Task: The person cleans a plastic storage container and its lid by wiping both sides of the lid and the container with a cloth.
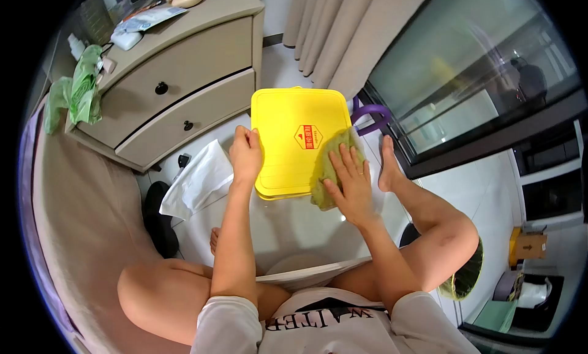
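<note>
A yellow plastic box [283, 118] with a rounded lid and a red printed label stands upright before me, lid uppermost. My left hand [246, 155] is closed at its left edge, the fingers curled against the rim. A green cloth [326, 197] lies over the lid's right side and hangs past the front corner. My right hand [350, 179] presses on this cloth with its fingers stretched out and slightly spread. A ring shows on one finger. The inside of the box is hidden by the lid.
A white plastic bag [199, 176] lies on the floor to the left, beside a black slipper [160, 219]. A drawer cabinet [177, 102] stands behind it. Purple tubing [375, 112] is by the glass door [465, 78]. At right stands a lined bin [468, 271].
</note>
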